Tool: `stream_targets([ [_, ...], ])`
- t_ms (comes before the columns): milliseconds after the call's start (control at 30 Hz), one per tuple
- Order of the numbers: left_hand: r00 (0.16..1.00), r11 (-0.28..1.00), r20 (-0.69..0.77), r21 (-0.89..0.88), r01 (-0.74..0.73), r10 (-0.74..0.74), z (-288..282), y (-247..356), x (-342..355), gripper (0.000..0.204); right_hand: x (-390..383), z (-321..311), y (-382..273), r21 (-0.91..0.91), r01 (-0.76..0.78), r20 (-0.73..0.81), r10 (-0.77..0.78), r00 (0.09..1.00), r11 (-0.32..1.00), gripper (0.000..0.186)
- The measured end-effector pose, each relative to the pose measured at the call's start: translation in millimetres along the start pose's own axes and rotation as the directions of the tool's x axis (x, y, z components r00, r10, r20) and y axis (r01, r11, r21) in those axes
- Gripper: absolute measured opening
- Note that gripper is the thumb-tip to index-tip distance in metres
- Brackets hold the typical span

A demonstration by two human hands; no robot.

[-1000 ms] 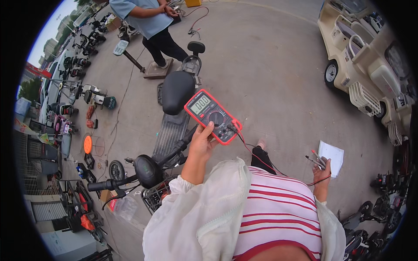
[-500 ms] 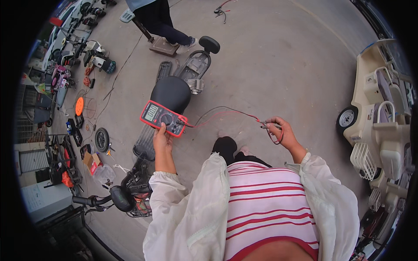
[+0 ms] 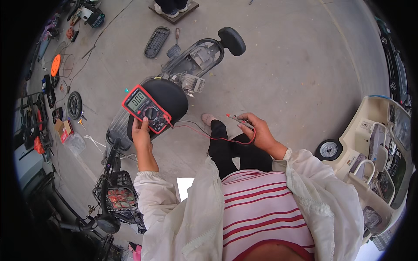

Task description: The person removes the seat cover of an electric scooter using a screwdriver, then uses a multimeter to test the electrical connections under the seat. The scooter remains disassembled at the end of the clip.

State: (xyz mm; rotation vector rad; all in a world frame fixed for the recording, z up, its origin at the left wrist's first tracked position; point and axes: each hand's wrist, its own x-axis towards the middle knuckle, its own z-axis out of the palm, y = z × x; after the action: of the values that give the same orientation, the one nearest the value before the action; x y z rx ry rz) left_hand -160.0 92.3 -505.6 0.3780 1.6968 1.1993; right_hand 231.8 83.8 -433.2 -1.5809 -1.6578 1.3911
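My left hand grips a red-framed digital multimeter by its near edge, thumb on its face and display facing up. Red and black test leads run from it to my right hand. Closed around the test probes, that hand points them left, with the tips apart from anything. Below the multimeter is the black seat of an electric scooter. Its rear frame lies uncovered, with a black backrest at the far end and a wire basket at the near left.
A black cover and a screwdriver lie beyond the scooter. Another person's feet are on a square board. A loose wheel and a cardboard box sit at left. A beige cart stands at right.
The view has shifted toward the scooter, and the multimeter sits further left. My right hand has moved left, nearer my legs, with the probes now raised and pointing left.
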Motion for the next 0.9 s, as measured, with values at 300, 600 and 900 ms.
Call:
stream_targets([
  [300, 0.849, 0.858, -0.350, 0.472, -0.205, 0.395, 17, -14, -4, 0.046, 83, 27, 19, -0.045, 0.225, 0.258, -0.206, 0.944, 0.973, 0.028],
  [600, 0.968, 0.869, 0.159, 0.430, -0.246, 0.195, 146, -12, -98, 0.037, 141, 21, 21, 0.075, 0.438, 0.488, -0.416, 0.767, 0.896, 0.029],
  [900, 0.945, 0.746, 0.043, 0.603, -0.282, 0.323, 211, -40, -92, 0.027, 177, -9, 2, 0.075, 0.495, 0.644, -0.421, 0.639, 0.866, 0.031],
])
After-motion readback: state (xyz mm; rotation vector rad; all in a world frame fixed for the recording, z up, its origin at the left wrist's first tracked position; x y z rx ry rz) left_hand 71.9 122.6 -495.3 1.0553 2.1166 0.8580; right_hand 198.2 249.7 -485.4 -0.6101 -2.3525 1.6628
